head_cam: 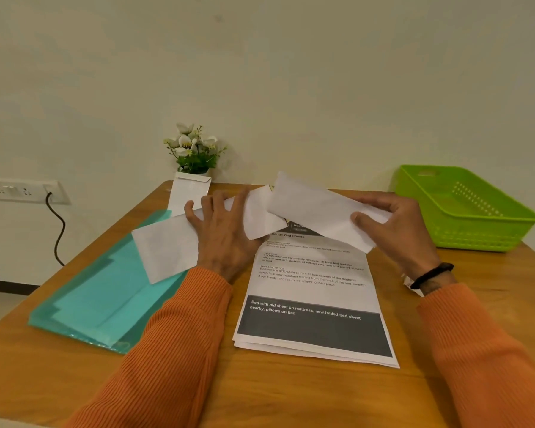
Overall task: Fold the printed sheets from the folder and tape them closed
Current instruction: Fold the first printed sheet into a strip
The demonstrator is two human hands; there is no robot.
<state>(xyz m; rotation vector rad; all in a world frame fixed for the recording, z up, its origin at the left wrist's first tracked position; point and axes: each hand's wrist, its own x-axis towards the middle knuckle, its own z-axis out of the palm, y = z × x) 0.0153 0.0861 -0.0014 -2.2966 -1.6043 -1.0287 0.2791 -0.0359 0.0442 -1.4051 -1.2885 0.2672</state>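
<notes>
Both hands on folded papers

L hand (220, 233) grips one folded sheet (167, 245), R hand (396, 223) pinches another (318, 208); teal folder (105, 301) w/ sheets inside, green basket (464, 208) apart.

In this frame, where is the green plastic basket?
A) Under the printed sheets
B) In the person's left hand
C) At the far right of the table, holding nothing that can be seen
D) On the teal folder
C: the green basket stands at the table's far right edge, nothing visible inside, apart from the printed sheets and both hands.
</notes>
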